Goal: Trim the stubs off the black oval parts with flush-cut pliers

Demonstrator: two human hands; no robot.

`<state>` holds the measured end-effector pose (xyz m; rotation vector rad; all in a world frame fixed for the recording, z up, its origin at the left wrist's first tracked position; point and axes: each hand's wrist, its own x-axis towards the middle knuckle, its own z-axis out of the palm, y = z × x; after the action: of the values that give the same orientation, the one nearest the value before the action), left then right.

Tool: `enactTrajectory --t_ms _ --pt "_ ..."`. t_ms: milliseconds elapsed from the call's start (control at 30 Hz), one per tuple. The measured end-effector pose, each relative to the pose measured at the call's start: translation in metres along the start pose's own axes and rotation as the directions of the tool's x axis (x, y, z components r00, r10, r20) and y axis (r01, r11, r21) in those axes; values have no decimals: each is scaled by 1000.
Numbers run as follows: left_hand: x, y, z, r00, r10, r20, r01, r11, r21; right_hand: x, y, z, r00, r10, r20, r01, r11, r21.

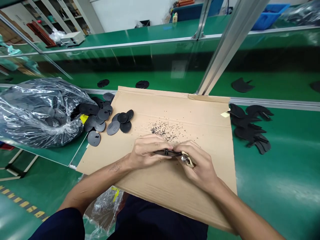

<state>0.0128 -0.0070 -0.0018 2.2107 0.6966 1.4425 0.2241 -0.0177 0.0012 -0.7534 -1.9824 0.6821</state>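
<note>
The thin black piece [167, 152] is seen nearly from its edge, dark and matt, with a small raised part at its middle. It is above the cardboard sheet [180, 190], between the two hands. The left hand [147, 150] is closed, pinching this piece between thumb and fingers; the right hand [200, 163] is curled around a small metal tool [186, 159] with a pale handle, just beside the piece. Black crumbs [165, 130] are scattered beyond the hands. The sheet's far edge lies along the metal rail [275, 104], its near edge is above the person's lap, and bare cardboard extends to the right of the crumbs. Past its right edge, curved black pieces [247, 128] lie heaped on the green counter [287, 166]. At left, a clear plastic bag [30, 110] contains dark discs, and more discs [103, 114] lie at its mouth. A blue bin [268, 18] stands farther back, its dark contents unclear.
</note>
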Motion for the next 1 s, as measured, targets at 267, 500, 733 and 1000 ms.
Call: enactTrajectory --t_ms 267,500,733,1000 --pt "2 3 -3 948 -281 147 315 890 -329 1 -3 -2 997 57 -58 -52 995 82" --pt "3 0 -7 858 -433 275 513 728 -454 1 -3 -2 999 -17 -38 18 1000 21" --pt "2 5 -4 885 -386 260 464 773 -433 -3 0 -1 993 -105 49 110 989 -96" --pt "3 10 -6 920 -217 327 318 901 -297 -7 7 4 974 -166 152 184 976 -115"
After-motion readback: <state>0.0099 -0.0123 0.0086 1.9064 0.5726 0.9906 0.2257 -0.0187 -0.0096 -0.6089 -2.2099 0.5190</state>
